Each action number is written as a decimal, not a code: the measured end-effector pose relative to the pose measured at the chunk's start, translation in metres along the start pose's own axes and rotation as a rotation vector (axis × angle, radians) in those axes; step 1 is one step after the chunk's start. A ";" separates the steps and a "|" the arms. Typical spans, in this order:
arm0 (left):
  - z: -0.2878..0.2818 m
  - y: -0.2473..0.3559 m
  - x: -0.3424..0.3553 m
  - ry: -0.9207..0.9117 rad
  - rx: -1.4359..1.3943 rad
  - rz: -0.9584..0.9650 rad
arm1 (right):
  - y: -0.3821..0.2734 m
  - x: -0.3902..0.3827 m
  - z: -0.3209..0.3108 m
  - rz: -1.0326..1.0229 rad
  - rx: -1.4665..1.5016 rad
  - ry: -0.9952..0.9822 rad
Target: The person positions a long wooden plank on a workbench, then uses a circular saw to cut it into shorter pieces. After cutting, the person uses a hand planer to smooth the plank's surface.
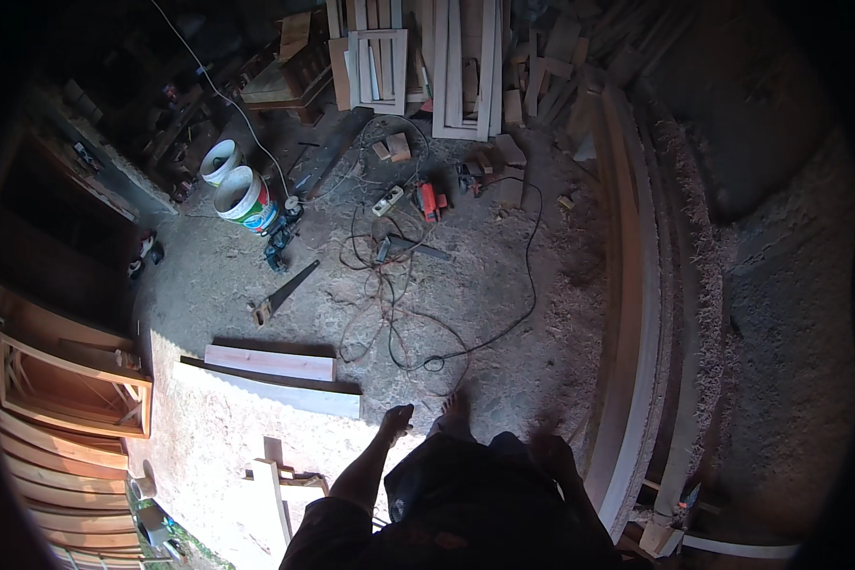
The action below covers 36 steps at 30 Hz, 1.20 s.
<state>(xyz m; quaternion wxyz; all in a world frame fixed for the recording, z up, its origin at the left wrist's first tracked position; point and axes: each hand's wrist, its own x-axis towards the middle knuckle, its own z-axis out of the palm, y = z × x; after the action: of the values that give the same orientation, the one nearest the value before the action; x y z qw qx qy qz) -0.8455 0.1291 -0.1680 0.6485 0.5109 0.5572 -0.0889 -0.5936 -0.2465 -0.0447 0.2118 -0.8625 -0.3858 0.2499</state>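
left hand and right hand hanging apart

in the head view, i am seeing the left hand hanging at lower centre, its fingers looking curled; i cannot tell if they are pinching anything. the right hand is hanging farther right in shadow, too dark for me to read its fingers. a pinkish board and a pale board are lying at lower left, near the left hand. long planks are running up the right side, near the right hand. a handsaw is lying left of centre; tangled cords are sprawling mid-frame.
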 end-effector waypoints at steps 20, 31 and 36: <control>0.024 0.013 0.016 0.478 -0.622 -0.564 | -0.029 0.624 0.011 0.012 0.094 -0.324; 0.010 0.224 0.143 0.555 -0.613 -0.734 | 0.010 1.045 0.211 0.104 0.162 -0.088; 0.010 0.245 0.163 0.584 -0.588 -0.838 | -0.008 1.162 0.256 0.123 0.158 0.017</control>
<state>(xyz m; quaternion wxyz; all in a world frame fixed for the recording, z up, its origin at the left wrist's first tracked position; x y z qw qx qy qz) -0.6125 0.3085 -0.1645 0.4923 0.0492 0.8683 -0.0348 -0.0793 0.6988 -0.5522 0.2664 -0.8673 -0.3094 0.2848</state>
